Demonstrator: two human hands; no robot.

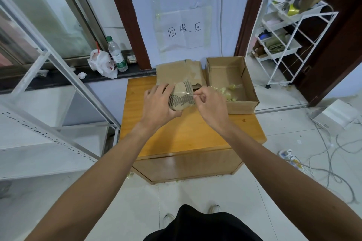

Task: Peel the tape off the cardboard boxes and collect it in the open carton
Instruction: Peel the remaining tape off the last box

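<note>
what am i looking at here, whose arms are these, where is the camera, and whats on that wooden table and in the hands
There is no machine here. The two arms belong to a person, and the single picture comes from a wide-angle camera worn on the head, looking down. The left hand grips a torn cardboard piece with its ridged inside showing. The right hand pinches a strip of clear tape at that piece's edge. On the wooden table lie flattened cardboard and, to its right, an open carton holding crumpled tape scraps.
</note>
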